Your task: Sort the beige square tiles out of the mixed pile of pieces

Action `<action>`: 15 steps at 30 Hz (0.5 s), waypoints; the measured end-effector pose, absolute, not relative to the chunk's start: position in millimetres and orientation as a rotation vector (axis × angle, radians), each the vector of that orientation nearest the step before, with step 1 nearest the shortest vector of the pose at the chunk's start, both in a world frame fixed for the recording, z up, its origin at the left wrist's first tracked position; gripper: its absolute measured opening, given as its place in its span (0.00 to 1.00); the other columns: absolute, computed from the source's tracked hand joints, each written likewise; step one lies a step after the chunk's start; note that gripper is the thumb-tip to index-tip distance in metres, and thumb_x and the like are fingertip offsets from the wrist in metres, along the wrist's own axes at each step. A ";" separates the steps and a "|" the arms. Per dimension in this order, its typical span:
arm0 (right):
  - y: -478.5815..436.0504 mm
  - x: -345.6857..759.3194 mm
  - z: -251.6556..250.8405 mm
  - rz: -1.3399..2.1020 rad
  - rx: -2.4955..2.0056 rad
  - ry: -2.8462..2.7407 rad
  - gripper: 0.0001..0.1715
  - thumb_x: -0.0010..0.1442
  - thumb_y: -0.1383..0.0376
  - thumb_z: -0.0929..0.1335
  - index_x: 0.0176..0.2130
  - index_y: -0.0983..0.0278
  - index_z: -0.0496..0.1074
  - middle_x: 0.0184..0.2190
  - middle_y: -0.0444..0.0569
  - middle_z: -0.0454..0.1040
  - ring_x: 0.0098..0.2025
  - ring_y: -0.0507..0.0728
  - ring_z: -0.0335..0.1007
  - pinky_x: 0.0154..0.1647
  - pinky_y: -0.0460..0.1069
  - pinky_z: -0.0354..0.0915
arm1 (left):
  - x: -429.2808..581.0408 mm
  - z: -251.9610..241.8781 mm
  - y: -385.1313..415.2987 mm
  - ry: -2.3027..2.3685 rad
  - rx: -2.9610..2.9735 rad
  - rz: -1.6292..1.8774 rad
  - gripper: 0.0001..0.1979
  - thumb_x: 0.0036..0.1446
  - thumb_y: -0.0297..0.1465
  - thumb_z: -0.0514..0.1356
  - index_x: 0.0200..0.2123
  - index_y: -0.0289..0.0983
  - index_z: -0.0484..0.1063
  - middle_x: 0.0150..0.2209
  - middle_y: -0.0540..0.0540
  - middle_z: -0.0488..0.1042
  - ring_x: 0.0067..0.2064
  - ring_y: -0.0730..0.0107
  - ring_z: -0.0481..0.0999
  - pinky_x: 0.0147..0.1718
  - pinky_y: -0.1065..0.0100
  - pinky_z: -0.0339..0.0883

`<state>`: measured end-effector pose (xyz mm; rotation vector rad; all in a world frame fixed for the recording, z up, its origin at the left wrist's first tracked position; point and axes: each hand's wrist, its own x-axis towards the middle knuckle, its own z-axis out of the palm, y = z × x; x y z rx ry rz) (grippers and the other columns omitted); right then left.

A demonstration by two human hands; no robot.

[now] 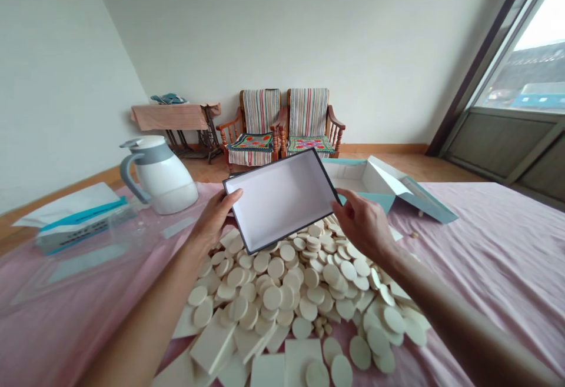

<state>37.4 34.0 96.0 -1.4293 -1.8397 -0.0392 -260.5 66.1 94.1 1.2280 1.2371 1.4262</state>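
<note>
Both of my hands hold up an empty shallow box [280,199], dark outside and white inside, tilted with its open side toward me. My left hand [215,217] grips its left edge, thumb on the rim. My right hand [362,222] pinches its right edge. Under the box lies a heap of several cream round discs [304,284] on the pink tablecloth [485,257]. Cream square pads [265,354] lie at the near edge of the heap.
A white and grey jug [159,174] stands at the back left. A tissue pack with a teal stripe [75,219] lies at the left. An open teal box [388,190] sits behind the heap. Two wooden chairs [282,122] and a side table [176,117] stand by the far wall.
</note>
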 end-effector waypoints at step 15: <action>65.6 152.5 38.4 -0.012 -1.908 -1.774 0.13 0.55 0.63 0.63 0.35 0.63 0.76 0.31 0.50 0.79 0.33 0.56 0.74 0.32 0.46 0.60 | -270.9 71.9 87.9 1.342 1.067 1.370 0.27 0.46 0.49 0.63 0.42 0.35 0.73 0.28 0.46 0.77 0.25 0.65 0.75 0.21 0.70 0.64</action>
